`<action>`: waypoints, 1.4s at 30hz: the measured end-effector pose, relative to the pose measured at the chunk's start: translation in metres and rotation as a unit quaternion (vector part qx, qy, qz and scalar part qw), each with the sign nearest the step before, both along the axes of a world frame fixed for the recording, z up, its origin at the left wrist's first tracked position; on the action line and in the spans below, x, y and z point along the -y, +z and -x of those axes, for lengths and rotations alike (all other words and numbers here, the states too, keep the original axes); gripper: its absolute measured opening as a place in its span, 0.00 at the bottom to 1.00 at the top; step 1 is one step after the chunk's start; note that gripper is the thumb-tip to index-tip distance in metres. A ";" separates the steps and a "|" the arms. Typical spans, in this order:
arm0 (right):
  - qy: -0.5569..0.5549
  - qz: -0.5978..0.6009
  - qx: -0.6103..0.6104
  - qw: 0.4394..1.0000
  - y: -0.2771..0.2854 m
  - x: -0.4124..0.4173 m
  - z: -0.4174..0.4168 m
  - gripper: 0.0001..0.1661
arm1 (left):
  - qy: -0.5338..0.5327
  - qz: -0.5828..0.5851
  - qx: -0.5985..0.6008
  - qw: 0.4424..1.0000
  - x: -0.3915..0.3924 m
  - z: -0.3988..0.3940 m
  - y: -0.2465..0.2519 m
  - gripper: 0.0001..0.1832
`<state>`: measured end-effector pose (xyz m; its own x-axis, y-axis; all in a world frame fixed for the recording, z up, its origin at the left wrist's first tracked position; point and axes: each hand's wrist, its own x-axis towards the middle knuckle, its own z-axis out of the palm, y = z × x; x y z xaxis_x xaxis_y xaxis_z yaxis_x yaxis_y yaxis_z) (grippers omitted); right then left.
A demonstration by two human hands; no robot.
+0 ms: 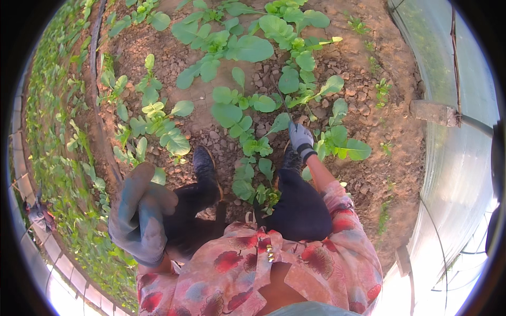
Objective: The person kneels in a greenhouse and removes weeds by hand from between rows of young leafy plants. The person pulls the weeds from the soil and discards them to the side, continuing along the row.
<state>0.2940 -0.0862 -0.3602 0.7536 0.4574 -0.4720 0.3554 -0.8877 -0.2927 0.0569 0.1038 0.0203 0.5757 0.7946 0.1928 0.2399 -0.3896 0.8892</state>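
My right hand (301,138), in a grey and blue work glove, is closed around a thin dark-shafted hand tool (283,99). The shaft slants up and left among the leaves; its far end is hard to make out against the soil. Just below this hand is my right shoe (291,158). Leafy green seedlings (241,118) grow in a row between my feet and ahead of them. Raised close to the camera at lower left, my left hand (144,217) wears a soil-stained glove. Its fingers are loosely bent, and I see nothing in them.
My left shoe (204,162) stands on crumbly soil (213,136) beside another plant row (158,124). A dark hose (95,51) runs along the left. Translucent plastic sheeting (446,166) walls the right side, with a brick-like block (434,112) against it. Dense greenery (59,138) fills the far left.
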 end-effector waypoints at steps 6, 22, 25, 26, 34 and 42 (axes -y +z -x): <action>0.003 -0.075 0.034 0.997 0.005 -0.110 -0.046 0.29 | -0.008 0.019 0.000 1.000 0.000 0.002 -0.004 0.20; 0.040 -0.045 -0.101 0.993 -0.026 -0.107 -0.018 0.31 | -0.050 0.023 -0.044 0.998 0.008 -0.007 -0.006 0.26; 0.043 -0.028 -0.112 0.992 -0.023 -0.094 -0.009 0.30 | -0.047 0.030 -0.057 0.997 0.011 -0.010 -0.002 0.27; 0.042 -0.024 -0.122 0.991 -0.020 -0.085 -0.001 0.31 | -0.042 0.024 -0.076 0.996 0.011 -0.009 0.000 0.27; 0.059 -0.014 -0.156 0.986 -0.011 -0.045 0.019 0.34 | -0.041 0.023 -0.113 0.992 0.008 -0.005 0.002 0.26; 0.015 -0.147 0.102 0.984 -0.023 -0.124 -0.037 0.27 | -0.058 -0.009 -0.090 0.994 0.009 -0.012 -0.008 0.21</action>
